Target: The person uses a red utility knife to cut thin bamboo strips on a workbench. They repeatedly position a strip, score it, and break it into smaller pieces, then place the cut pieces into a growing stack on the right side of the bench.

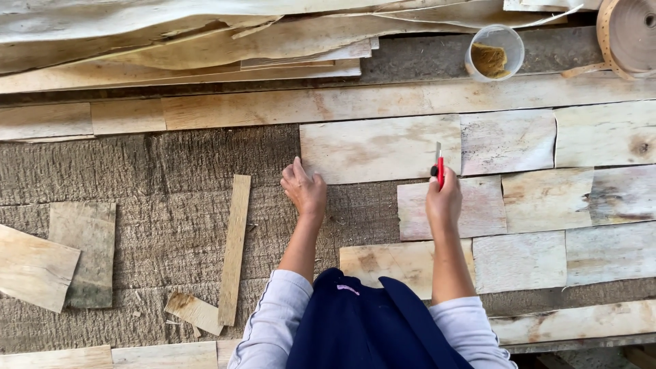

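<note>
My right hand (444, 201) is closed around a red utility knife (440, 166), blade pointing away over the seam between two pale veneer pieces (380, 147) laid on the rough brown board (178, 171). My left hand (305, 190) rests flat, fingers together, on the board at the lower left corner of that wide veneer piece. A narrow veneer strip (234, 246) lies to the left of my left hand.
Several veneer patches (547, 201) are fitted side by side on the right. Loose offcuts (41, 266) lie at the left. A clear plastic cup (495, 53), a tape roll (629, 34) and stacked veneer sheets (171, 41) lie along the far edge.
</note>
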